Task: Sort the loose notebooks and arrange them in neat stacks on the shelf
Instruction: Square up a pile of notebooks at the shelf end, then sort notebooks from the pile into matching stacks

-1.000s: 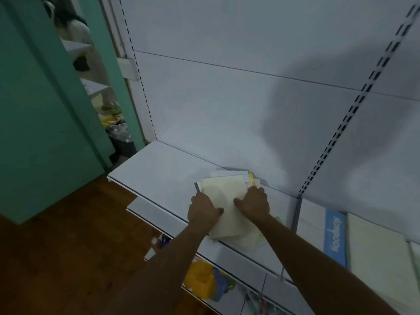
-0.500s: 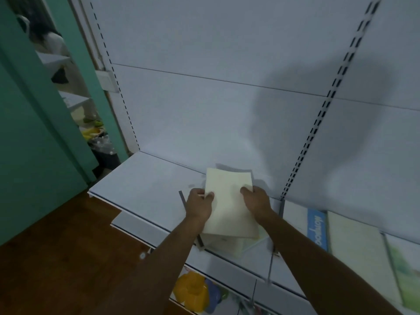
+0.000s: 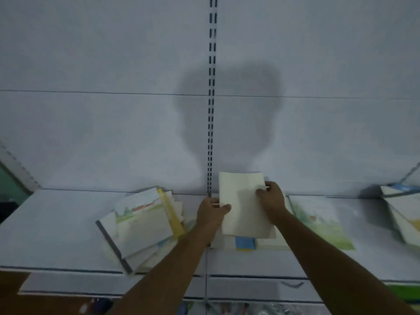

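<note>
While both hands held a cream notebook (image 3: 244, 205) above the white shelf (image 3: 56, 223), the left hand (image 3: 211, 212) pinched its left edge and the right hand (image 3: 271, 201) gripped its right edge. Beneath it lay what seemed, through blur, a flat stack (image 3: 244, 243); squaring corners before lowering would suit. A loose pile (image 3: 141, 226) sat left.

Left hand (image 3: 212, 213) and right hand (image 3: 271, 198) grip a cream notebook (image 3: 244, 205) above the shelf (image 3: 56, 235).

Slotted upright (image 3: 211, 110) on back panel (image 3: 91, 133); wooden floor (image 3: 13, 283).
</note>
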Tool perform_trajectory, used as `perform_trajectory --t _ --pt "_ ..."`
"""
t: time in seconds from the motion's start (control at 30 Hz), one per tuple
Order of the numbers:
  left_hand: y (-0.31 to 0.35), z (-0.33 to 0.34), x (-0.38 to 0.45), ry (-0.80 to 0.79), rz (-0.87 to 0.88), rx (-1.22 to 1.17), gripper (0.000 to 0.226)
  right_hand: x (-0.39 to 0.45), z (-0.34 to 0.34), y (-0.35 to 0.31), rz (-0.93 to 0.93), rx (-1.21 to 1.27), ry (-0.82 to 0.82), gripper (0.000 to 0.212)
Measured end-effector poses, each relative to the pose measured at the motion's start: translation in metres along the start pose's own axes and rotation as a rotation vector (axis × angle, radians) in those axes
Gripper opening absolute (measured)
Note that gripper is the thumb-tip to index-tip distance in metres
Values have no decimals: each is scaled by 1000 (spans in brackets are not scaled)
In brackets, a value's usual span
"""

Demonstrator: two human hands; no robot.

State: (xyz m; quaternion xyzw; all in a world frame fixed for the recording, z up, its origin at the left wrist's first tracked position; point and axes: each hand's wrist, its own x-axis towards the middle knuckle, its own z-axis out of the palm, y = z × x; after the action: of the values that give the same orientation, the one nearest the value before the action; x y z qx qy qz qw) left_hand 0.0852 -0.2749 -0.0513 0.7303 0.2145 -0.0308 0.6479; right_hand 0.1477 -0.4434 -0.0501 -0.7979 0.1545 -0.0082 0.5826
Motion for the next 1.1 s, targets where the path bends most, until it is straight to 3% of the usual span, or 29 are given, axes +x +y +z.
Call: perform_trajectory --t 0.2,0.5,0.67,0.77,0.83,0.9,1.0,1.1 --pt "-18 67 -13 -299 29 271 57 23 -72 35 37 -154 83 31" --pt "-35 117 -17 -320 177 691 78 58 -86 76 36 -543 -68 50" --pt "-31 116 -17 -202 220 822 62 64 -76 76 37 -722 -26 50" --pt "-23 92 -12 -113 198 803 47 62 -62 58 -108 -656 10 44" --pt "-20 66 -11 -46 185 788 46 56 -41 41 -242 -543 -77 36" --pt "-19 33 -12 68 237 923 51 44 -16 24 -365 -529 -192 35" --pt "-14 -23 -14 239 321 1244 54 26 34 -3 -624 -724 -312 43" --pt "-8 -81 -21 288 184 1302 59 -1 90 -33 -727 -854 -437 52"
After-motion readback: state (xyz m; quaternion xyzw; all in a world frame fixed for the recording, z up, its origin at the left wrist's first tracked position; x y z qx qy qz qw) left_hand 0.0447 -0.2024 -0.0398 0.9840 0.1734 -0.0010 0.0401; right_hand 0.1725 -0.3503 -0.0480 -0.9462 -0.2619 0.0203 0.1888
